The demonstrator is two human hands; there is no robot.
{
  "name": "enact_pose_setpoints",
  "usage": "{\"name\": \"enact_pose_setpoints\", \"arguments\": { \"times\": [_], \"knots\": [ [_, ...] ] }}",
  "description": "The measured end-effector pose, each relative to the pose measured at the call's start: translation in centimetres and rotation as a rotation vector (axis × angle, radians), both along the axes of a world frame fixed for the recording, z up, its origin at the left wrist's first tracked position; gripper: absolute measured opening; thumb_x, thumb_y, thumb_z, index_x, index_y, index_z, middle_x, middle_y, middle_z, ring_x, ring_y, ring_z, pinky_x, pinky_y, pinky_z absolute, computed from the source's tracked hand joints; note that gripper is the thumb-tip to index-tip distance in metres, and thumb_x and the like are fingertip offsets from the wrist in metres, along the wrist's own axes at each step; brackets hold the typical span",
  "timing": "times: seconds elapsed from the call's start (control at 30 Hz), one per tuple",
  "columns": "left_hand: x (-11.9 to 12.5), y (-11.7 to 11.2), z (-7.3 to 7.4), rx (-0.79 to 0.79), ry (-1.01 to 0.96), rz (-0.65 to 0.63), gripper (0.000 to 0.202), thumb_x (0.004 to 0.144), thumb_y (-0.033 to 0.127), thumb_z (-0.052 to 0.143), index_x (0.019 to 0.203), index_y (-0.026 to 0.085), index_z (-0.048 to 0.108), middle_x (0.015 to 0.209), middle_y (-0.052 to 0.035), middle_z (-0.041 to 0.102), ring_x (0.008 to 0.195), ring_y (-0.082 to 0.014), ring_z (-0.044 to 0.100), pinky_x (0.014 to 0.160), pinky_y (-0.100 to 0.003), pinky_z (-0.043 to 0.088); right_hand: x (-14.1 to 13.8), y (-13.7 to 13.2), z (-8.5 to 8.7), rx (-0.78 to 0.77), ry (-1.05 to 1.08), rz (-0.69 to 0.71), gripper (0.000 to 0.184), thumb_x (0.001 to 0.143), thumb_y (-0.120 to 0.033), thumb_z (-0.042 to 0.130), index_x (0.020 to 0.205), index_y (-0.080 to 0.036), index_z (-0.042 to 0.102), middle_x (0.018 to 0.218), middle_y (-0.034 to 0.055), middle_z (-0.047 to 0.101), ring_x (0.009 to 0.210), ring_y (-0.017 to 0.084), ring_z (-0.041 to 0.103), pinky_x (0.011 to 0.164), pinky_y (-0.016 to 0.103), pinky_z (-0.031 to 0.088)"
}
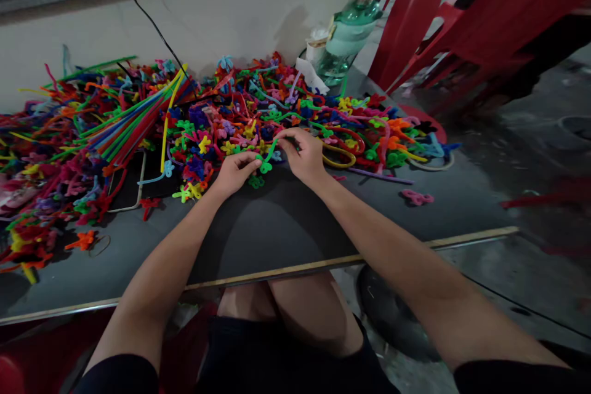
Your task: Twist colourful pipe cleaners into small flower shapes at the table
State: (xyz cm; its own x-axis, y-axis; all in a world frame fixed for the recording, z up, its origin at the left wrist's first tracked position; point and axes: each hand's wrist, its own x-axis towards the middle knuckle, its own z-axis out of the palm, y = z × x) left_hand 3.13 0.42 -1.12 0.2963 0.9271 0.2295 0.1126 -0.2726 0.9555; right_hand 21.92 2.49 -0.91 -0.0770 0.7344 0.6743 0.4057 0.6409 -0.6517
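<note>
Both hands pinch one green pipe cleaner, mid-bend, at the front edge of the pile.

Nearest, the counter (258, 240) lies bare under the forearms. Up at the grip, the left hand (237, 169) is closed on the looped lower end of the green pipe cleaner (268, 159), and the right hand (305, 157) nips its upper tip: one stem, two hands, shaping under way by the look of it. Any further bend calls for the left pinch to hold steady while the right fingertips turn. Just below the grip sits one green twisted shape (256, 182). Well right lies one pink shape (418, 197), far left one orange shape (80, 240). Beyond the grip the heap (221, 117) is past counting. Behind it stands one bottle (351, 31).
</note>
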Motion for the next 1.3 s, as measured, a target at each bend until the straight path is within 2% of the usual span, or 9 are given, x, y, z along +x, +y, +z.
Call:
{"name": "enact_pose_setpoints", "arguments": {
  "times": [0.13, 0.33, 0.5, 0.63, 0.87, 1.1, 1.3],
  "knots": [
    [-0.2, -0.1, 0.2, -0.027, 0.056, -0.051, 0.034, 0.077, 0.05, 0.068, 0.074, 0.016, 0.068, 0.06, 0.0007, 0.059, 0.051, -0.008, 0.05, 0.052, -0.022, 0.042, -0.5, 0.0, -0.3, -0.15, 0.085, 0.196, 0.023, 0.088, -0.04, 0.06, 0.083, -0.021, 0.071, 0.079, 0.0037, 0.072, 0.073, 0.017, 0.067, 0.07, 0.031, 0.055],
    [-0.3, 0.0, -0.3, 0.031, 0.076, 0.103, 0.026, 0.077, 0.044, 0.069, 0.076, 0.018, 0.073, 0.051, 0.0027, 0.057, 0.046, -0.0083, 0.048, 0.047, -0.021, 0.038, -0.8, -0.4, -0.3, -0.139, 0.026, 0.295, 0.024, 0.088, -0.042, 0.061, 0.081, -0.023, 0.074, 0.082, 0.0039, 0.074, 0.077, 0.018, 0.07, 0.074, 0.032, 0.055],
    [-0.2, 0.3, -0.9, 0.087, 0.051, 0.231, 0.024, 0.076, 0.041, 0.07, 0.078, 0.018, 0.076, 0.062, -0.0006, 0.068, 0.053, -0.0108, 0.057, 0.054, -0.024, 0.046, -0.7, -0.5, -0.2, -0.081, -0.026, 0.273, 0.022, 0.09, -0.037, 0.059, 0.084, -0.023, 0.074, 0.086, 0.0047, 0.075, 0.08, 0.019, 0.07, 0.076, 0.034, 0.056],
    [-0.2, 0.1, -0.6, 0.114, 0.076, 0.297, 0.023, 0.076, 0.04, 0.069, 0.079, 0.018, 0.077, 0.066, -0.0021, 0.07, 0.062, -0.0139, 0.063, 0.059, -0.026, 0.049, -0.8, -0.7, -0.5, -0.031, -0.072, 0.232, 0.018, 0.089, -0.029, 0.057, 0.088, -0.022, 0.074, 0.091, 0.0062, 0.075, 0.084, 0.02, 0.07, 0.08, 0.035, 0.056],
    [0.4, -0.8, 0.2, 0.078, 0.07, 0.415, 0.022, 0.079, 0.038, 0.068, 0.078, 0.017, 0.077, 0.055, 0.0016, 0.062, 0.052, -0.0109, 0.055, 0.05, -0.023, 0.042, -1.1, -1.0, -0.8, 0.038, -0.133, 0.183, 0.018, 0.086, -0.022, 0.055, 0.091, -0.019, 0.073, 0.097, 0.0093, 0.075, 0.09, 0.022, 0.07, 0.082, 0.037, 0.056],
    [1.1, -1.0, -0.1, -0.003, -0.018, 0.494, 0.018, 0.078, 0.034, 0.069, 0.074, 0.018, 0.076, 0.054, 0.0022, 0.062, 0.049, -0.0104, 0.054, 0.048, -0.023, 0.041, -1.4, -1.0, -0.7, -0.079, -0.101, 0.17, 0.014, 0.082, -0.023, 0.059, 0.081, -0.019, 0.073, 0.086, 0.0049, 0.075, 0.076, 0.018, 0.07, 0.07, 0.03, 0.055],
    [1.5, -1.2, 0.1, -0.074, -0.1, 0.499, 0.016, 0.076, 0.033, 0.07, 0.074, 0.018, 0.075, 0.057, 0.0016, 0.063, 0.048, -0.0082, 0.051, 0.048, -0.022, 0.04, -1.6, -1.0, -1.0, -0.098, -0.045, 0.182, 0.016, 0.083, -0.026, 0.058, 0.078, -0.019, 0.072, 0.084, 0.005, 0.074, 0.077, 0.018, 0.068, 0.072, 0.031, 0.053]
  ]
}}
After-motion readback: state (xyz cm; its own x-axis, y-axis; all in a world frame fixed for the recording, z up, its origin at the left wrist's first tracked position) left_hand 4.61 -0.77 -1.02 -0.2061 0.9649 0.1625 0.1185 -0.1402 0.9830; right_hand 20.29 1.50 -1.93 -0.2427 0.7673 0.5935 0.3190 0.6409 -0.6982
